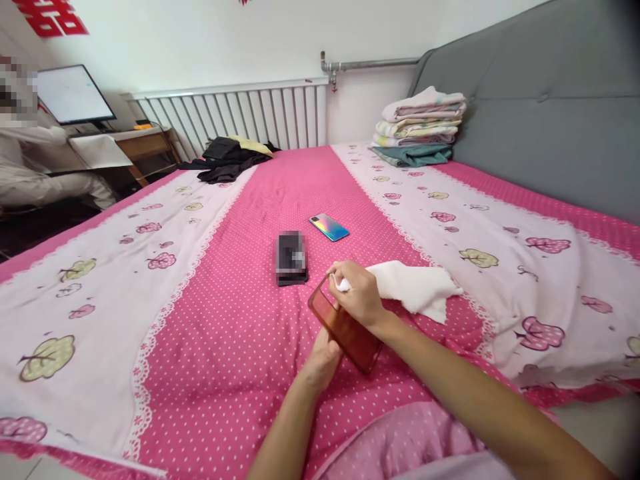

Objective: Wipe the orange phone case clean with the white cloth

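A clear, brownish phone case (353, 333) is held tilted over the bed. My left hand (323, 360) is closed on it from below, its fingers partly hidden behind the case. At the case's upper end, my right hand (356, 293) pinches a bit of white cloth against the edge. A larger white cloth (420, 287) spreads on the bed just right of that hand; whether the two are one piece I cannot tell. Beyond my hands lies a shiny rainbow-blue phone (330, 227), back up. A dark, blurred-out box-like object (291, 259) rests to its left.
The bed (225, 333) has a pink dotted and white patterned cover. Dark clothes (225, 160) lie at the far left, and folded blankets (420, 127) are stacked by the grey headboard (540, 100). A radiator (240, 117) runs along the wall. A person sits left, near a monitor (75, 93).
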Tool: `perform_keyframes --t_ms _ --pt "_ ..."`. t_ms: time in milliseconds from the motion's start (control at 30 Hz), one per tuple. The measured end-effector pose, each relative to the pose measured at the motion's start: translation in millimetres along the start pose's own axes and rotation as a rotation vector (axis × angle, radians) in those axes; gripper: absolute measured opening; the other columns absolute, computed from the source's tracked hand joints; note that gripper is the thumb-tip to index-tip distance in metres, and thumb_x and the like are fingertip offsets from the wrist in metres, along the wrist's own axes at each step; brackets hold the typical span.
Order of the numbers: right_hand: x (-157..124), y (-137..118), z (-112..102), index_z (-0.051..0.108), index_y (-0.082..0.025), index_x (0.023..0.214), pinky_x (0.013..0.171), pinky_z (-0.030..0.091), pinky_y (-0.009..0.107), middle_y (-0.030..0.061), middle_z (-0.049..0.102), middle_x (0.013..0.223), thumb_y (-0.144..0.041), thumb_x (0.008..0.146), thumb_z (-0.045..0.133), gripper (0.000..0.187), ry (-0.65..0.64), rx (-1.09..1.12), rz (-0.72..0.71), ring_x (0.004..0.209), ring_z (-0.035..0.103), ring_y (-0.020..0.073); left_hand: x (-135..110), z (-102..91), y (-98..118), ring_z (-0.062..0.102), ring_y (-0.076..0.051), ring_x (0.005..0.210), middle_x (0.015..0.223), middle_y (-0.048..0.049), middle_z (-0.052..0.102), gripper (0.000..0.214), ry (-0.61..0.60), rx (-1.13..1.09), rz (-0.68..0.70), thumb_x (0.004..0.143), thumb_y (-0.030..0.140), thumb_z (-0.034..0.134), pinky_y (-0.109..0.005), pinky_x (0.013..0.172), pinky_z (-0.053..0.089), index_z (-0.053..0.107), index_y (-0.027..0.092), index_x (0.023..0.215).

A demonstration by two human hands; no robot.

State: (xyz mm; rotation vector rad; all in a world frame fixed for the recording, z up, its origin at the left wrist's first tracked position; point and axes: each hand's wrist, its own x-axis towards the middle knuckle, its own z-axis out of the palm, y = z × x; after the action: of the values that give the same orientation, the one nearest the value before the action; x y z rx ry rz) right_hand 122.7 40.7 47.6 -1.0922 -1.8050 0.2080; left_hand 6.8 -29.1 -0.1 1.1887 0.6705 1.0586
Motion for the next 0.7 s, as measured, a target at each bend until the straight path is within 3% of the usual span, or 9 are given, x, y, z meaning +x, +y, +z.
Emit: perform_keyframes --t_ms 167,300,433,700 --pt "-8.6 -14.6 0.2 0.043 -0.023 0.064 0.077 0.046 0.026 0.0035 0.067 0.083 -0.018 0.080 0.049 0.018 0.050 0.021 -0.078 0.081 0.061 0.0146 -0.5 8.2 -8.3 0.037 -0.035 0.132 0.149 -0.0142 0.033 0.103 0.096 -0.034 -0.035 0.068 0.078 0.046 -0.051 0.105 0.037 0.017 0.017 0.146" --pt "-9.7 -22.8 -4.5 0.041 -0.024 0.063 0.070 0.046 0.026 0.0014 0.062 0.068 -0.023 0.082 0.050 0.022 0.135 -0.052 -0.031 0.070 0.059 0.0145 -0.8 5.5 -12.1 0.033 -0.033 0.135 0.148 -0.0136 0.035 0.094 0.154 0.109 0.060 0.075 0.077 0.035 -0.050 0.107 0.035 0.017 0.018 0.146" --pt "-8.7 -34.6 -10.4 0.039 -0.024 0.061 0.064 0.044 0.026 -0.0006 0.060 0.061 -0.022 0.080 0.051 0.024 0.190 0.014 -0.026 0.063 0.055 0.0141 -6.0 1.5 -9.9 0.029 -0.032 0.137 0.147 -0.0142 0.036 0.093 0.114 0.264 0.098 0.077 0.077 0.027 -0.049 0.110 0.032 0.018 0.015 0.146" --pt "-9.3 -44.5 -11.3 0.031 -0.025 0.057 0.060 0.042 0.027 -0.0018 0.054 0.056 -0.017 0.073 0.050 0.026 0.241 0.147 0.061 0.059 0.051 0.0149 -9.2 9.6 3.7 0.023 -0.035 0.139 0.143 -0.0161 0.041 0.095 0.117 0.437 0.130 0.075 0.079 0.029 -0.052 0.113 0.024 0.025 0.014 0.144"
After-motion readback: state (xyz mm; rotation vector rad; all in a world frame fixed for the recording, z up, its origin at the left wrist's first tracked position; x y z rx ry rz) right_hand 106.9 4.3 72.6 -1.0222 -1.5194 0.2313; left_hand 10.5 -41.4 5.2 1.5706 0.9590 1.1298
